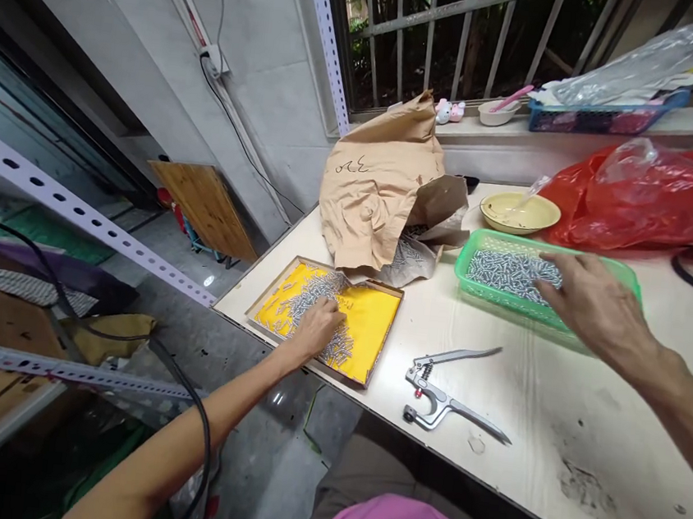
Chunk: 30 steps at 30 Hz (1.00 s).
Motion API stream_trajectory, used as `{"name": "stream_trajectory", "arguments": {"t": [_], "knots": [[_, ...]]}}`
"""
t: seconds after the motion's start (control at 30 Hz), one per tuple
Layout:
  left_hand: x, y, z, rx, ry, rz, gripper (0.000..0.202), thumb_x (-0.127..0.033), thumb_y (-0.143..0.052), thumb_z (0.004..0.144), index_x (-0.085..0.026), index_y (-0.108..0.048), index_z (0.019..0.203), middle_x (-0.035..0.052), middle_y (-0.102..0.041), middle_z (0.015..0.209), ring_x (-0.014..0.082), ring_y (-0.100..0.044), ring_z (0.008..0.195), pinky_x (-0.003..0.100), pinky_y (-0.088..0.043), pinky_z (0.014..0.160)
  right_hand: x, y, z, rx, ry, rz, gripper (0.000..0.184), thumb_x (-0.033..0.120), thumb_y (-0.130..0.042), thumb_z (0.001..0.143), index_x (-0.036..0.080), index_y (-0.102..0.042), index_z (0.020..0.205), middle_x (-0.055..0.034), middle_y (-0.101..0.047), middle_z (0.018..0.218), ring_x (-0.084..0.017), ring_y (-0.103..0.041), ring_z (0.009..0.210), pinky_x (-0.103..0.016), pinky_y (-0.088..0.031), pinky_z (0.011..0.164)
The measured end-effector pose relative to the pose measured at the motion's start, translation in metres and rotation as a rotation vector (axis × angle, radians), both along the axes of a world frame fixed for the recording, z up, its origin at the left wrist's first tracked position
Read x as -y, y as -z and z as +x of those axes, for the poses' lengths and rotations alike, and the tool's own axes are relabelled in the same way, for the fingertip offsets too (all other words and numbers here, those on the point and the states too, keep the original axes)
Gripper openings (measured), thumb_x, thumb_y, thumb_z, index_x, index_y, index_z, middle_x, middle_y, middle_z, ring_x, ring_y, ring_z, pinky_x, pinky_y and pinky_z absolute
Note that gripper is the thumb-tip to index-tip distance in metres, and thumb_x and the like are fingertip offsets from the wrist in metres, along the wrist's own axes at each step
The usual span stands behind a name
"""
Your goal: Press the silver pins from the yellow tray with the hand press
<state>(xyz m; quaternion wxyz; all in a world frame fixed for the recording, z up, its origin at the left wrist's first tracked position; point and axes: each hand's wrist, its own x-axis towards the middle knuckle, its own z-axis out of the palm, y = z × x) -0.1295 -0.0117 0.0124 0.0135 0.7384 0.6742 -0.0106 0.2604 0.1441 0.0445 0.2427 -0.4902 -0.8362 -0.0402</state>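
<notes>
My left hand (318,327) is down in a shallow cardboard tray (383,338) with a yellow lining, its fingers curled among a heap of small silvery metal pins (311,293). Whether pins are inside its grasp is hidden. Over the right side of a green plastic basket (467,260), my right hand (595,306) hovers with thumb and fingers apart. That basket holds many similar metal pieces (509,272). A pair of metal hand pliers (440,401) with a spring lies on the table between the two containers, handles spread.
Behind the tray stands a crumpled brown paper bag (379,189), its torn mouth showing more metal pieces. A yellow bowl (520,214) and a red plastic bag (656,197) are behind the basket. The table's front edge (461,461) runs close to my lap.
</notes>
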Motion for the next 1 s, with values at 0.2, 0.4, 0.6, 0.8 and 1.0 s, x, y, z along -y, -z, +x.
{"name": "stream_trajectory", "arguments": {"t": [0.2, 0.4, 0.6, 0.8, 1.0], "knots": [[-0.011, 0.003, 0.0, -0.082, 0.121, -0.121, 0.023, -0.014, -0.046, 0.087, -0.017, -0.064, 0.074, 0.0101, -0.058, 0.084, 0.0223, -0.047, 0.091, 0.032, -0.038, 0.073, 0.092, 0.041, -0.001, -0.052, -0.274, -0.326, 0.037, 0.043, -0.033, 0.095, 0.02, -0.057, 0.111, -0.0102, -0.06, 0.103, -0.021, -0.06, 0.082, -0.034, -0.048, 0.07], [-0.018, -0.01, 0.017, 0.068, 0.062, -0.077, 0.019, -0.013, -0.047, 0.084, -0.017, -0.064, 0.075, 0.0084, -0.062, 0.083, 0.0207, -0.053, 0.089, 0.031, -0.042, 0.078, 0.16, 0.07, -0.017, -0.073, -0.336, -0.598, 0.031, 0.036, -0.032, 0.097, 0.023, -0.057, 0.109, -0.0065, -0.058, 0.1, -0.016, -0.06, 0.081, -0.029, -0.048, 0.07], [0.006, -0.016, 0.095, 0.842, -0.298, -0.336, 0.014, -0.024, -0.059, 0.078, -0.016, -0.066, 0.086, -0.0017, -0.062, 0.066, 0.0089, -0.054, 0.051, 0.022, -0.045, 0.052, 0.163, 0.075, -0.02, 0.025, -0.285, -0.513, 0.027, 0.025, -0.033, 0.096, 0.02, -0.06, 0.099, -0.0055, -0.056, 0.089, -0.017, -0.054, 0.079, -0.028, -0.042, 0.067], [0.023, 0.003, 0.136, 1.17, -0.595, -0.546, 0.01, -0.021, -0.065, 0.076, -0.011, -0.062, 0.077, -0.0021, -0.058, 0.058, 0.0048, -0.05, 0.044, 0.016, -0.04, 0.039, 0.155, 0.066, -0.02, 0.098, -0.25, -0.475, 0.026, 0.022, -0.035, 0.096, 0.019, -0.061, 0.095, -0.0047, -0.056, 0.086, -0.016, -0.052, 0.08, -0.027, -0.035, 0.063], [0.021, 0.013, 0.144, 1.212, -0.747, -0.624, 0.015, -0.024, -0.068, 0.076, -0.01, -0.063, 0.076, -0.0049, -0.052, 0.046, 0.0027, -0.04, 0.034, 0.015, -0.032, 0.035, 0.153, 0.069, -0.02, 0.122, -0.218, -0.462, 0.024, 0.02, -0.038, 0.095, 0.019, -0.062, 0.092, -0.0039, -0.056, 0.086, -0.015, -0.052, 0.079, -0.027, -0.032, 0.062]]}}
